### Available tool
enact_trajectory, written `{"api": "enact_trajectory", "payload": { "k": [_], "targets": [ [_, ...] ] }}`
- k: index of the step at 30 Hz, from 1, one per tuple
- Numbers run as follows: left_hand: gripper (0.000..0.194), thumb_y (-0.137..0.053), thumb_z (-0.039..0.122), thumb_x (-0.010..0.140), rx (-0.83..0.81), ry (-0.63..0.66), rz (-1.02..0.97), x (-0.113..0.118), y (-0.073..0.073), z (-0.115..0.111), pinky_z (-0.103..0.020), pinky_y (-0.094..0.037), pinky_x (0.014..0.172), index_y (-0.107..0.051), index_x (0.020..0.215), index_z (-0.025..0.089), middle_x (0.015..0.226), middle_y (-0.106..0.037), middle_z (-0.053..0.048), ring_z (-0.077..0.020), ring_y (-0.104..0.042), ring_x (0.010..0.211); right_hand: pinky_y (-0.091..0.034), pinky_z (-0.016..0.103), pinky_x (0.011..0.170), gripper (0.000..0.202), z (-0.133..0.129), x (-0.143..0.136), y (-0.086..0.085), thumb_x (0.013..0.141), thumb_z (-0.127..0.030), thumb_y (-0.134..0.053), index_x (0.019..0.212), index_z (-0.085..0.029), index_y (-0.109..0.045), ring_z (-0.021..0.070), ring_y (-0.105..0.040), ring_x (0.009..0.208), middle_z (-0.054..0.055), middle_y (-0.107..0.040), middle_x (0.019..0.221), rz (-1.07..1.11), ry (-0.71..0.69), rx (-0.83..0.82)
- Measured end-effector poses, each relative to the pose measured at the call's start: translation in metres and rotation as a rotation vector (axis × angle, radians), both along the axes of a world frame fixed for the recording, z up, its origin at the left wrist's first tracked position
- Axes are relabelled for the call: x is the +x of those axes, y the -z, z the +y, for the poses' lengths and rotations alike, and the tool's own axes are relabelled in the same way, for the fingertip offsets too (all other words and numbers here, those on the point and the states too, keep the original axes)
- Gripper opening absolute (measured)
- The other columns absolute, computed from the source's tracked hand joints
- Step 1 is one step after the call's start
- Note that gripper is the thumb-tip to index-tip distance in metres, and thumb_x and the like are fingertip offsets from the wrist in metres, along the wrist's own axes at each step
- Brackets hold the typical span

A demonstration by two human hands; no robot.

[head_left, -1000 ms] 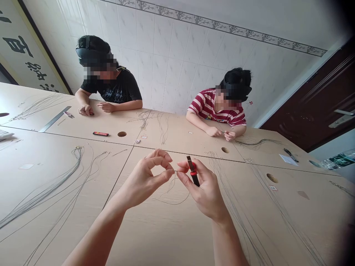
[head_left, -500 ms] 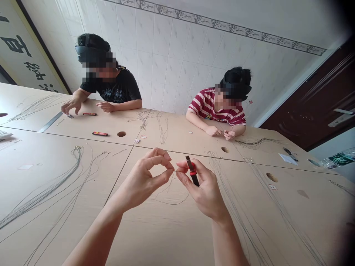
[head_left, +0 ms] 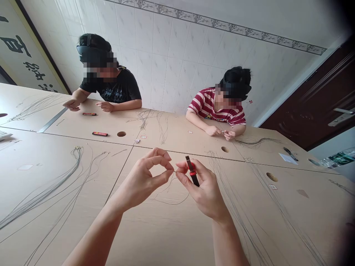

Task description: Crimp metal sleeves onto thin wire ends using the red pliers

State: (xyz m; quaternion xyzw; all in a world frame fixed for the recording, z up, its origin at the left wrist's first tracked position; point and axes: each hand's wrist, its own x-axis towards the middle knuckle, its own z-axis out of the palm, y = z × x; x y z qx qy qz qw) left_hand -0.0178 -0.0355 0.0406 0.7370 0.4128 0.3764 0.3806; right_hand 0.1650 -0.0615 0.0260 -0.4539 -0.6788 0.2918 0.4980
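My left hand [head_left: 151, 177] pinches one end of a thin dark cord [head_left: 177, 204] between thumb and forefinger, its other fingers curled above. Close beside it, thumb and finger of my right hand [head_left: 203, 184] are closed at the same short stretch of cord. A slim red and black tool [head_left: 192, 170] with a dark flat tip is tucked in my right hand, pointing up; its exact kind I cannot make out. The cord hangs in a loose loop below my fingertips. Any small part between the fingertips is too tiny to tell.
Bundles of thin cords [head_left: 74, 168] with small gold-coloured ends lie left, and more cords [head_left: 238, 207] lie right. Two red and black sticks [head_left: 100, 133] rest on the table [head_left: 166, 236]. Across sit a person in black [head_left: 119, 87] and one in red stripes [head_left: 205, 105].
My hands have barely moved; a slightly wider gap shows between my fingertips. Across the table, the hand of the person in black has drawn back and closed.
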Motion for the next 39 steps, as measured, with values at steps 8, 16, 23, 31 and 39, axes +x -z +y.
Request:
{"api": "enact_trajectory", "payload": {
  "k": [8,16,23,31,39],
  "targets": [
    [0.013,-0.056,0.024,0.087,-0.024,0.019,0.010,0.0004,-0.0011,-0.0015,-0.023,-0.043,0.057,-0.067,0.081,0.022,0.107,-0.055,-0.003,-0.0143,-0.054,0.082,-0.055,0.028,0.075,0.008,-0.0004,0.0008,0.0001,0.090,-0.029,-0.061,0.095,-0.023,-0.063,0.0161,-0.065,0.082,0.003,-0.067,0.090,-0.012,0.004,-0.018],
    [0.012,-0.056,0.019,0.086,-0.009,0.013,0.004,0.0004,-0.0001,0.0001,-0.023,-0.042,0.060,-0.065,0.078,0.023,0.108,-0.055,-0.001,-0.0152,-0.054,0.090,-0.054,0.028,0.075,0.007,0.0003,0.0001,0.0008,0.090,-0.028,-0.061,0.095,-0.024,-0.062,0.0158,-0.064,0.082,0.002,-0.066,0.090,-0.019,0.004,-0.013],
    [0.011,-0.057,0.018,0.085,-0.011,0.020,-0.023,0.0004,0.0003,0.0001,-0.025,-0.044,0.065,-0.064,0.078,0.022,0.109,-0.055,-0.001,-0.0182,-0.054,0.100,-0.051,0.026,0.074,0.014,-0.0003,0.0018,-0.0008,0.092,-0.033,-0.060,0.101,-0.023,-0.061,0.0148,-0.061,0.081,0.001,-0.064,0.087,0.012,-0.043,-0.034],
    [0.011,-0.057,0.017,0.085,0.005,0.024,-0.029,-0.0023,0.0022,-0.0010,-0.024,-0.043,0.065,-0.064,0.078,0.022,0.110,-0.054,-0.001,-0.0179,-0.053,0.102,-0.037,0.023,0.057,0.020,-0.0004,0.0016,-0.0042,0.096,-0.033,-0.052,0.082,-0.019,-0.054,0.0107,-0.043,0.061,-0.003,-0.049,0.070,-0.023,-0.117,-0.123],
    [0.013,-0.057,0.015,0.085,0.019,0.012,-0.030,-0.0006,0.0015,-0.0006,-0.023,-0.043,0.063,-0.065,0.078,0.024,0.108,-0.054,0.000,-0.0156,-0.054,0.097,-0.035,0.024,0.058,0.021,-0.0001,0.0017,-0.0014,0.096,-0.033,-0.052,0.081,-0.020,-0.051,0.0110,-0.040,0.062,-0.003,-0.046,0.070,-0.053,-0.132,-0.136]
  ]
}}
